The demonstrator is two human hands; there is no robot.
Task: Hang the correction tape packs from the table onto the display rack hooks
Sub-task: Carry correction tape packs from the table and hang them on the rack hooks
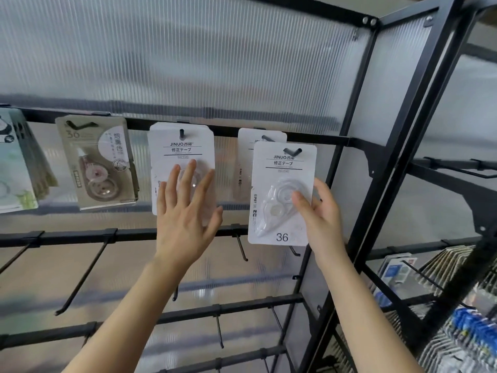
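A white correction tape pack [282, 181] marked 36 sits with its hanging slot over the tip of a black hook [291, 151] on the top rail. My right hand [317, 214] grips its lower right side, thumb on the clear blister. Behind it another white pack [247, 157] hangs on the same hook. To the left, a stack of white packs [181, 149] hangs on the neighbouring hook, and my left hand [188, 208] lies flat against it with fingers spread.
A beige correction tape pack [99, 162] and pale green packs [16, 168] hang further left. Bare black hooks [88, 270] jut from the lower rails. The black rack post [382, 168] stands right of my hand; a second rack [441, 292] holds other goods.
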